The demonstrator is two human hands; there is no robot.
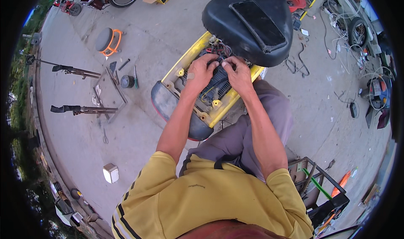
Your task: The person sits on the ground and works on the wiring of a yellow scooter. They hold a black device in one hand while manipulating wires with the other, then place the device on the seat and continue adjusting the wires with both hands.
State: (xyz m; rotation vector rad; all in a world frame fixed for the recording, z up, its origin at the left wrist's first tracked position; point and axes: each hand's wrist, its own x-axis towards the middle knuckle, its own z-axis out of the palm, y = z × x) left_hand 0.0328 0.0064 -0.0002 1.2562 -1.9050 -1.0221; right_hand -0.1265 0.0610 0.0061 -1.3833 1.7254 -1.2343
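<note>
Both my hands are inside the open rear body of a yellow scooter (189, 56), under its tipped-up black seat (223, 22). My left hand (202, 72) has thumb and fingers pinched together over the compartment. Close beside it, my right hand (238, 75) pinches too, the thumb tips almost meeting. What they hold is too small and hidden to make out. Just beyond the fingers runs a bundle of thin wires (224, 49). Below the hands lies a black finned box (221, 80), with a yellow wire loop near it. A black rear cover (166, 102) closes the body's near left end.
A round stool with orange legs (110, 41) stands to the left. Near it lie a metal frame (111, 98), a dark round can (126, 81) and a screwdriver (135, 76). Tangled pale cable (343, 22) and a tyre (357, 33) clutter the right. A black metal rack (332, 203) stands lower right.
</note>
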